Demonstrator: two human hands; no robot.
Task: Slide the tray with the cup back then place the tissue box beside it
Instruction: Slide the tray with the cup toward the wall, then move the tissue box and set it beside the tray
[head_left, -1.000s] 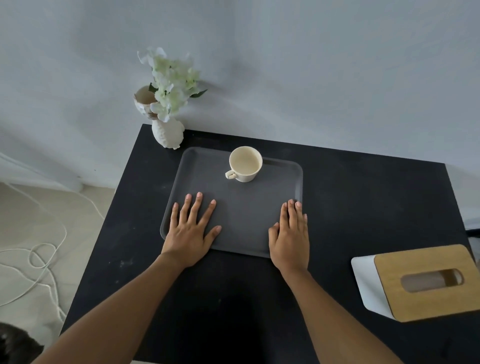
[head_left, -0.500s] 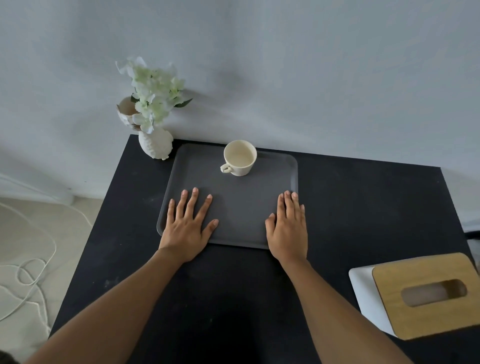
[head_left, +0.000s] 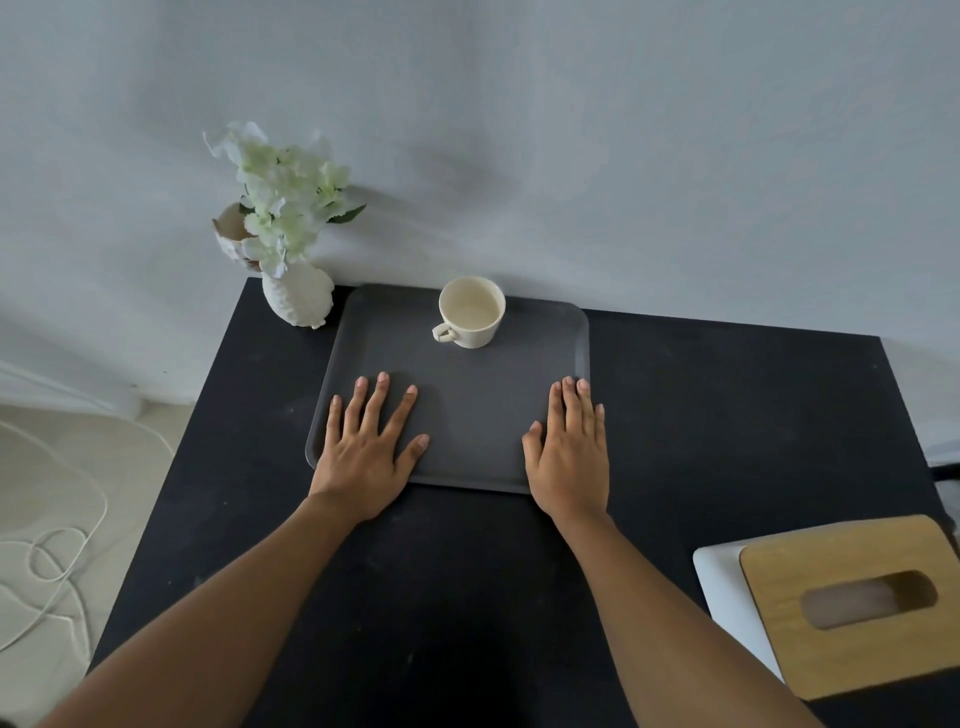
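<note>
Reaching forward over a black table (head_left: 727, 415), a person's two bare forearms lead from the bottom edge of the frame to a grey tray (head_left: 467, 415). Nearest the camera, at the table's right front corner, lies the tissue box (head_left: 841, 608), white-sided with a wooden lid and an oval slot, well apart from the tray and untouched. Farther in, the left hand (head_left: 363, 457) lies flat, palm down, on the tray's near left corner, fingers spread wide; the right hand (head_left: 569, 457) lies flat on the near right corner, fingers pressed together with the thumb out to the side. Both wrists rest on the tabletop just short of the tray's front rim. Beyond the hands, a cream cup (head_left: 471, 312) stands upright near the tray's back edge, handle turned to the left. The tray's far edge sits close against the grey wall (head_left: 623, 156). Just beside its back left corner stands a white vase (head_left: 298, 299) of pale flowers (head_left: 283, 197).
</note>
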